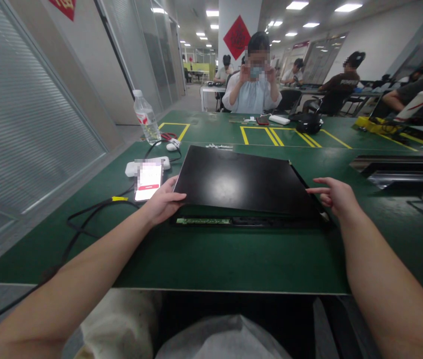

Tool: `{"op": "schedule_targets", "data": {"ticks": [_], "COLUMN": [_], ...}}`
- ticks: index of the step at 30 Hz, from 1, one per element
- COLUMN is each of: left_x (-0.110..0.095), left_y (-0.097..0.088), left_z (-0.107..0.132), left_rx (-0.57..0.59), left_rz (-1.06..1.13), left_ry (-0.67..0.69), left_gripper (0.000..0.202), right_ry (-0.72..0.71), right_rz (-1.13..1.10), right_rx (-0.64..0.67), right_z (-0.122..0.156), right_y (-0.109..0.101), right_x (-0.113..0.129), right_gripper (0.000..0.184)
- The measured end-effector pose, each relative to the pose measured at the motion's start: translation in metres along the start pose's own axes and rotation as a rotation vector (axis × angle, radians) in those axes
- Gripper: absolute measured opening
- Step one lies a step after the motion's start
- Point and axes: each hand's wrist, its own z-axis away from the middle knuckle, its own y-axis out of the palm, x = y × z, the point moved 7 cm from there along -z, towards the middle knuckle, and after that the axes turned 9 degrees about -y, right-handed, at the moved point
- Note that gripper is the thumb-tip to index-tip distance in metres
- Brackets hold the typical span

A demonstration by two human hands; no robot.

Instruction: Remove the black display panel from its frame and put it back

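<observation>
A black flat display panel (234,182) lies tilted over a dark frame (279,223) on the green table. Along the near side of that frame, a strip of green circuit board (203,221) shows. My left hand (166,199) grips the panel's left edge, thumb on top and fingers beneath. At the right edge is my right hand (334,194), its index finger stretched toward the panel's corner and the other fingers partly curled. It holds nothing that I can see. Whether that fingertip touches the panel, I cannot tell.
Left of the panel are a lit phone (148,180), a white power strip (131,168), black cables (80,227) and a water bottle (147,117). Dark metal strips (402,172) lie at right. Across the table (234,264) sits a person (252,89) with raised hands.
</observation>
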Motion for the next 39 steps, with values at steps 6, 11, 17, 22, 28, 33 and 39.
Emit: {"op": "schedule_targets", "data": {"ticks": [6, 11, 17, 22, 28, 33, 39], "left_x": [0.001, 0.002, 0.001, 0.000, 0.001, 0.002, 0.001], "left_y": [-0.001, 0.001, 0.001, 0.002, 0.008, 0.011, 0.013], "left_z": [0.000, 0.000, -0.001, -0.001, 0.001, 0.002, 0.003], "left_rx": [0.005, 0.019, 0.016, 0.021, 0.067, 0.099, 0.114], "left_rz": [-0.003, -0.005, -0.018, -0.028, -0.086, -0.147, -0.166], "left_ry": [-0.021, -0.029, -0.026, -0.007, -0.011, -0.021, -0.020], "left_gripper": [0.066, 0.066, 0.065, 0.064, 0.064, 0.063, 0.064], "right_ry": [-0.051, -0.097, -0.097, -0.117, -0.139, -0.159, -0.182], "right_rz": [0.126, 0.173, 0.219, 0.239, 0.274, 0.299, 0.354], "right_rx": [-0.013, -0.030, -0.039, -0.030, -0.029, -0.046, -0.067], "right_z": [0.007, 0.009, 0.004, 0.003, 0.002, 0.004, 0.007], "right_y": [0.004, 0.005, 0.002, 0.001, -0.001, -0.001, 0.002], "right_x": [0.009, 0.011, 0.006, 0.005, 0.007, 0.009, 0.011], "right_gripper": [0.010, 0.010, 0.018, 0.021, 0.027, 0.026, 0.018]}}
